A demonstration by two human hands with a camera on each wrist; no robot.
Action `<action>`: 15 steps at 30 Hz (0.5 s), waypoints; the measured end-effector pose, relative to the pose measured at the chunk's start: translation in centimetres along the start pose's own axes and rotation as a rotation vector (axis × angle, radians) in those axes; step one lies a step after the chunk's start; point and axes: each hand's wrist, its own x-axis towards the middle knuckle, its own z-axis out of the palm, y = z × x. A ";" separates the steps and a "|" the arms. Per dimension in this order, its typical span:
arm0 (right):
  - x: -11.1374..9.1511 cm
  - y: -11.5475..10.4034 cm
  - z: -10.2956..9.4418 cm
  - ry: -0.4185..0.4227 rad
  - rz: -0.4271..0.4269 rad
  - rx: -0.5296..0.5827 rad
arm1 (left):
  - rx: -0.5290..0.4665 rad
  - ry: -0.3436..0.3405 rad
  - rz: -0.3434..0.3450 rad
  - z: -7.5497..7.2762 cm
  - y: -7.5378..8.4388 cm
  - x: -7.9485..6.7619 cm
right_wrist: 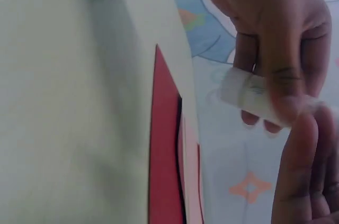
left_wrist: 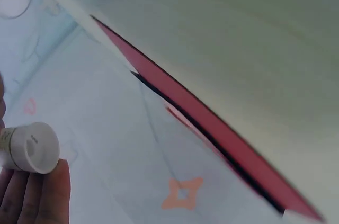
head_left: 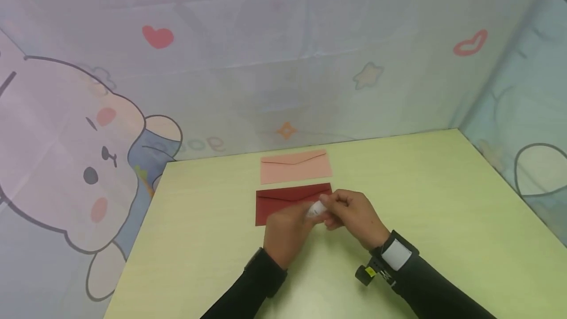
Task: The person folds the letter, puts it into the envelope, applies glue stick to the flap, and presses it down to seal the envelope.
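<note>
In the head view my left hand [head_left: 285,235] grips a small white tube that looks like a glue stick [head_left: 316,209]. My right hand [head_left: 361,214] pinches the tube's far end between thumb and fingers. Up close in the right wrist view, the white tube [right_wrist: 254,96] lies sideways in the left hand [right_wrist: 286,28], and the right fingertips [right_wrist: 303,134] meet at its other end. The left wrist view shows its round, hollow-looking end [left_wrist: 42,147]. Behind the hands lies a dark red envelope [head_left: 279,206], flap side up, partly covered by them.
A pink envelope [head_left: 296,167] lies just beyond the red one, near the back edge of the pale yellow table [head_left: 212,240]. A printed cloth [head_left: 266,63] hangs behind the table. Another cloth panel [head_left: 531,87] stands along the right side.
</note>
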 end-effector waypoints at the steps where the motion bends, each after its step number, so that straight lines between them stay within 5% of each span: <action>1: 0.0 0.3 0.0 -0.004 -0.017 -0.015 | -0.103 -0.054 -0.092 -0.2 0.1 0.2; 5: -0.3 1.7 0.5 -0.008 -0.090 -0.127 | -0.601 -0.209 -0.552 -0.6 0.0 0.9; 8: -0.5 2.6 1.1 0.014 -0.120 -0.207 | -0.836 -0.231 -0.763 -0.3 -0.1 1.5; 12: -0.7 3.0 1.5 0.061 -0.093 -0.229 | -0.918 -0.262 -0.834 0.7 -0.2 1.9; 15: -0.6 3.2 1.0 0.092 -0.061 -0.284 | -0.805 -0.335 -0.786 0.9 -0.3 1.8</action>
